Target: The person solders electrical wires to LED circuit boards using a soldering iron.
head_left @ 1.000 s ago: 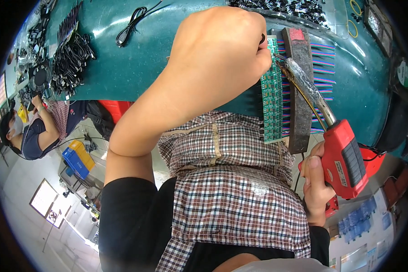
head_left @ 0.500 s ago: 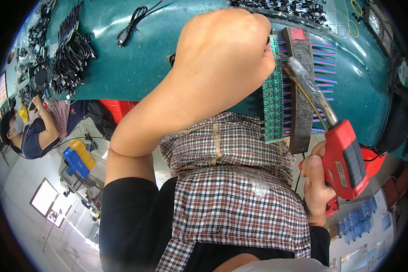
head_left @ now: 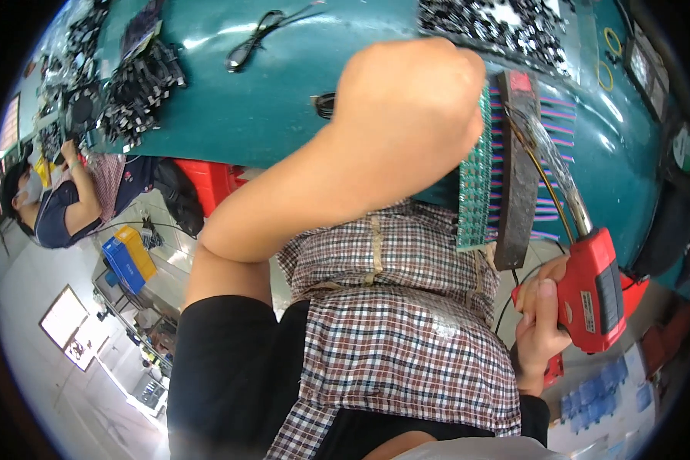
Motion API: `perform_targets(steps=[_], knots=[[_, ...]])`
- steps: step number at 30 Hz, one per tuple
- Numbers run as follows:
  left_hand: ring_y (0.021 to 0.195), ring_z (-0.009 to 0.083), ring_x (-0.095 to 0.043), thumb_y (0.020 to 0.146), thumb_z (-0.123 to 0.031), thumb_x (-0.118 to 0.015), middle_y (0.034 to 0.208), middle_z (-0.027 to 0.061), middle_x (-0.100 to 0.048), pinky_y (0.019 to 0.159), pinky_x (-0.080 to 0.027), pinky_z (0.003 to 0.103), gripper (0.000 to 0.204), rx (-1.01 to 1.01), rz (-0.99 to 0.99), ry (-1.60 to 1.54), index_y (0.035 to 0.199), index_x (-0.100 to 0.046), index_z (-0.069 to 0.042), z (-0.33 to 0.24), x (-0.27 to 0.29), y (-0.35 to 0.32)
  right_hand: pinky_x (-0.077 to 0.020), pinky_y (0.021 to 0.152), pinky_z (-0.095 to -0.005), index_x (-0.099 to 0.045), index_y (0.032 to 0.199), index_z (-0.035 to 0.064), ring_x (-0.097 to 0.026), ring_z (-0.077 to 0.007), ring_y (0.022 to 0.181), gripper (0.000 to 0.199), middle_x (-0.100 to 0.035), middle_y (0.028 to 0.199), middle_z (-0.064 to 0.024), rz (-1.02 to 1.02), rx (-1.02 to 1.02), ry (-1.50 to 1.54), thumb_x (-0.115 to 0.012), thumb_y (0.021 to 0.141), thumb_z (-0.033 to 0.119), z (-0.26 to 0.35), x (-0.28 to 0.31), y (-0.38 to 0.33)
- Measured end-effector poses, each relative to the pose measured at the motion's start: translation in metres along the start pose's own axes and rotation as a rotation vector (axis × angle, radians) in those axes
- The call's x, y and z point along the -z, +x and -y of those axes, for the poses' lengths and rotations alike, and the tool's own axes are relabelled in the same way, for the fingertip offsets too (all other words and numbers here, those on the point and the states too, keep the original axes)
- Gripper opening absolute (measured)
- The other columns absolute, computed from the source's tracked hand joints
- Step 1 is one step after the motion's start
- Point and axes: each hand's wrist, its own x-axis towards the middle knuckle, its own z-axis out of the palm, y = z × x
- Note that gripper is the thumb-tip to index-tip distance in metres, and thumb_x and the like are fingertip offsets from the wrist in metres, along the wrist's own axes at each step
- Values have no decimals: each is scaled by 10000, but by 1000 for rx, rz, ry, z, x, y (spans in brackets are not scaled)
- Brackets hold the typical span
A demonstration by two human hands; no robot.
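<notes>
My left hand (head_left: 418, 96) is closed over the far end of a green circuit board panel (head_left: 474, 199), its fingertips and whatever they hold hidden behind the fist. A coil of black cable (head_left: 325, 105) shows beside that wrist. My right hand (head_left: 543, 314) grips a red soldering gun (head_left: 590, 295), whose long metal barrel points up and left. Its thin tip is over the dark bar, near the panel's far end. That heavy dark bar (head_left: 515, 192) lies along the panel's right side, across rows of coloured wires (head_left: 556, 142).
Small black parts (head_left: 498, 27) fill a tray at the back. A loose black cable (head_left: 253, 42) and bundled black cables (head_left: 142, 92) lie on the green table (head_left: 230, 107). At the left, another person (head_left: 65, 195) sits by a red bin (head_left: 207, 184).
The soldering gun's tip has drawn back to the right, from beside the panel to over the dark bar. My left hand stays closed at the panel's far end. The whole view has shifted slightly.
</notes>
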Motion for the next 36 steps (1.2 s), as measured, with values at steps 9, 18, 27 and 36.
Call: perform_targets(steps=[9, 18, 27, 36], knots=[[890, 307, -604, 845, -209, -770, 981, 129, -559, 795, -511, 409, 220, 217, 12, -196, 937, -659, -42, -7, 15, -23, -332, 450, -236, -512, 1032, -24, -318, -49, 461, 102, -497, 812, -75, 15, 87, 71, -543, 948, 25, -8, 9, 2], [965, 327, -589, 800, -114, -774, 1066, 121, -587, 831, -488, 440, 168, 277, -378, 291, 935, -684, -73, 106, 18, -32, -371, 482, -269, -471, 1009, -15, -374, -75, 481, 92, -500, 898, -107, 55, 89, 106, -528, 938, -24, -6, 18, -1], [753, 284, -642, 890, -69, -689, 874, 97, -631, 646, -514, 369, 73, 116, -410, -89, 933, -634, -50, 45, 36, -23, -341, 469, -240, -506, 1023, -20, -338, -52, 483, 107, -481, 819, -67, 8, 150, 88, -552, 944, 36, -9, 12, -1], [644, 183, -617, 810, -39, -766, 824, 59, -614, 575, -496, 302, 102, 32, -46, -207, 870, -683, -51, -3, 6, -27, -339, 469, -260, -493, 1001, -4, -351, -65, 476, 98, -513, 849, -85, 58, 43, 27, -563, 945, 35, -10, 13, -8]])
